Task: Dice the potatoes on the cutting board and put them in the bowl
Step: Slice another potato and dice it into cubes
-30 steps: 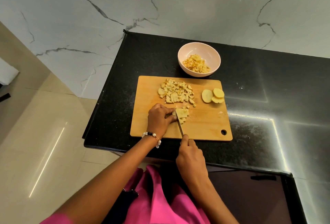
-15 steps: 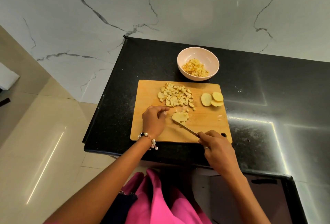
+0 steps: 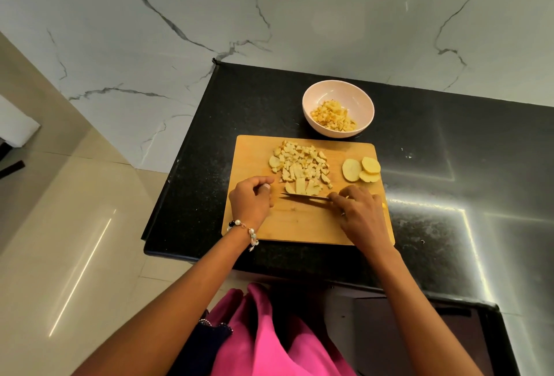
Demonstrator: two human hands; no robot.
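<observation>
A wooden cutting board (image 3: 299, 225) lies on the black counter. A pile of diced potato (image 3: 299, 164) sits at its middle back, with a few cut strips (image 3: 299, 186) just in front. Three round potato slices (image 3: 361, 169) lie at the board's right edge. My right hand (image 3: 358, 213) grips a knife (image 3: 302, 196) whose blade lies sideways along the near side of the strips. My left hand (image 3: 250, 201) hovers at the blade's tip with loosely curled fingers, holding nothing. A pale pink bowl (image 3: 311, 96) behind the board holds diced potato (image 3: 331, 116).
The black counter (image 3: 449, 165) ends at an edge left of the board, with beige floor tiles (image 3: 75, 225) beyond. A marble wall (image 3: 269, 15) rises behind the bowl. Pink clothing (image 3: 269, 339) fills the bottom of the view.
My right hand has swung the knife from lengthwise cutting to lying sideways behind the cut strips. My left hand has let go of the potato piece and drawn back to the left.
</observation>
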